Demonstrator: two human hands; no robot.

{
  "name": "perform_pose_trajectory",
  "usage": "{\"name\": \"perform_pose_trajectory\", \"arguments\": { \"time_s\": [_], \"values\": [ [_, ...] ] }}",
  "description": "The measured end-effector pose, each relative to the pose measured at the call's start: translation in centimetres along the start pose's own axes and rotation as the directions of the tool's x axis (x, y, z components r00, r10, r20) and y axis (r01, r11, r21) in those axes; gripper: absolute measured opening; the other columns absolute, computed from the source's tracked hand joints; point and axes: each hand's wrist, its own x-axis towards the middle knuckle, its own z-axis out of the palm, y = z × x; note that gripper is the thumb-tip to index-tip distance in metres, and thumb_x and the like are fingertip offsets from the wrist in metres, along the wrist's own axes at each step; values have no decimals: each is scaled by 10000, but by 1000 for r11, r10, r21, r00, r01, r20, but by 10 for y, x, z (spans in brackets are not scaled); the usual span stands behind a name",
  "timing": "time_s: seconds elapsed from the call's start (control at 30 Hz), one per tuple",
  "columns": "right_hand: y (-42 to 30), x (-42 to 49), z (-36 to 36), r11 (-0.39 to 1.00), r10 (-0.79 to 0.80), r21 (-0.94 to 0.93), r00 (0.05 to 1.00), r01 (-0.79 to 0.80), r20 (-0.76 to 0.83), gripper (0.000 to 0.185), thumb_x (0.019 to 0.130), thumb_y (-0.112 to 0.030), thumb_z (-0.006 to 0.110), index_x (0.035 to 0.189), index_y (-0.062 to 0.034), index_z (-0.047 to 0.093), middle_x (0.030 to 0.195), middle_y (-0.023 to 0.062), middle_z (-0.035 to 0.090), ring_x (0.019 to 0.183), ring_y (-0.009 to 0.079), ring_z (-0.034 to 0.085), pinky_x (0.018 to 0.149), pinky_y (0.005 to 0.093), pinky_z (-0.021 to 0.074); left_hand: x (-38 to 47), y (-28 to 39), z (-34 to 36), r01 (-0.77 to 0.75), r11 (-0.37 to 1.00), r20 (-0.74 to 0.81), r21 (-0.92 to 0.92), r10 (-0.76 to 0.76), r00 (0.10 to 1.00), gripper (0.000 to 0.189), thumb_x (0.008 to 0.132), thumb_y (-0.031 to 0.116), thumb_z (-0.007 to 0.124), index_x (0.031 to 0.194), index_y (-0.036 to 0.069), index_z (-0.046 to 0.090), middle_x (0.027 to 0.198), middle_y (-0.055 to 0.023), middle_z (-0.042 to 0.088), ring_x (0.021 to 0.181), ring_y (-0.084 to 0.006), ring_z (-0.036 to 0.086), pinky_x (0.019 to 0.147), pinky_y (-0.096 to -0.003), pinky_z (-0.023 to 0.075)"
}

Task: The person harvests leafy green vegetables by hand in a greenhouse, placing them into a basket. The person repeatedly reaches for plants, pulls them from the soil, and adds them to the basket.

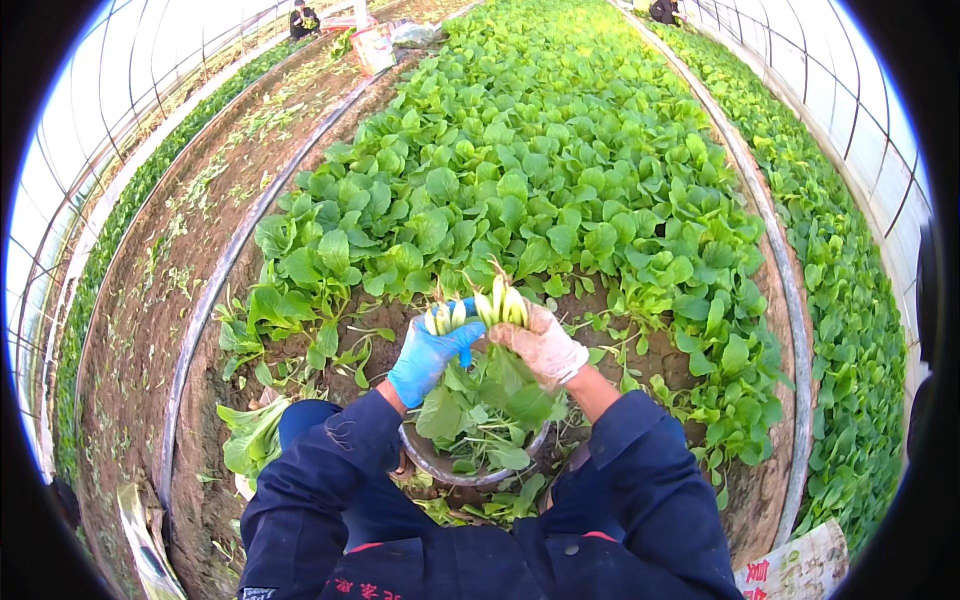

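My left hand (431, 356), in a blue glove, is closed around a small bunch of leafy greens, whose pale root ends (444, 318) point away from me. Close beside it, my right hand (544, 346), in a thin whitish glove, grips a second bunch with pale stalks and thin roots (504, 301) on top. The leaves of the bunches (517, 386) hang below my hands. Under them, between my legs, stands a round basin (486, 478) with loose leaves and stems inside.
Dense leafy greens (525, 187) grow ahead. Pale border strips (225, 262) (780, 240) run along both sides. A bucket (373, 49) stands far left ahead. Pulled greens (251, 439) lie by my left knee, a printed sack (799, 566) at lower right. Two people (303, 20) (664, 11) are far off.
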Motion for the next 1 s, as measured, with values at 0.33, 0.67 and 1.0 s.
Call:
{"name": "perform_pose_trajectory", "arguments": {
  "time_s": [0.33,0.67,1.0],
  "values": [
    [-3,1,8,991,135,-22,985,-134,108,317,912,-76,599,1228,-58,579,979,-35,606,871,68,507,808,242,424,-2,-10,5,-21,1000,-95,11,22,995,114,880,103,682,954,16,680,723,0,625,553,-87,555,515,-264,451],
    [-2,-2,-6,999,35,-5,999,-35,-21,240,903,-99,633,1130,-37,592,916,-37,580,830,72,498,769,234,436,-1,-13,2,-37,989,-46,146,44,998,159,897,109,656,1021,12,668,772,4,609,584,-101,568,567,-264,460],
    [-13,-1,-4,841,92,-538,995,-63,27,262,891,-96,623,1119,25,580,824,73,610,747,107,495,691,271,452,-2,-10,4,1,996,-25,95,2,1000,173,894,122,665,1024,8,668,771,3,624,585,-99,567,593,-266,468]
  ]
}}
